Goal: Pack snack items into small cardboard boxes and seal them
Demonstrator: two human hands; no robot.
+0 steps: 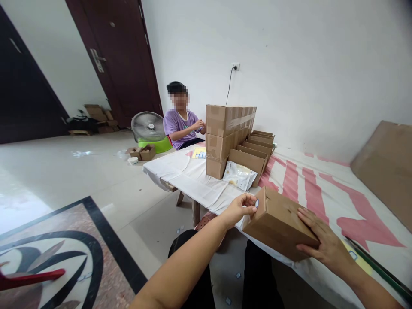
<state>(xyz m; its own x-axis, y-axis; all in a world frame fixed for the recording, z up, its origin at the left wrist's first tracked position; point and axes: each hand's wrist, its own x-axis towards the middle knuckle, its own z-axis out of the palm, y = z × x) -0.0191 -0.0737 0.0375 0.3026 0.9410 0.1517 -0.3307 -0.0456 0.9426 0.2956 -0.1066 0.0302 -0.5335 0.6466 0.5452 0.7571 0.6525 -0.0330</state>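
A closed brown cardboard box (283,219) is tilted at the near edge of the table, over my lap. My right hand (322,244) grips its right end, fingers on top and thumb on the near side. My left hand (243,208) is at the box's left end, thumb and fingertips pinched on a small pale sticker with a blue edge (256,203). Whether the sticker touches the cardboard I cannot tell. Beyond the box lies a white and yellow plastic packet (240,175).
Stacked taped cartons (216,120) and a row of open boxes (247,159) stand on the cloth-covered table (189,174). A yellow sticker sheet (362,262) lies right. A person in purple (180,124) sits beyond, near a fan (149,126). Small stickers lie on the floor.
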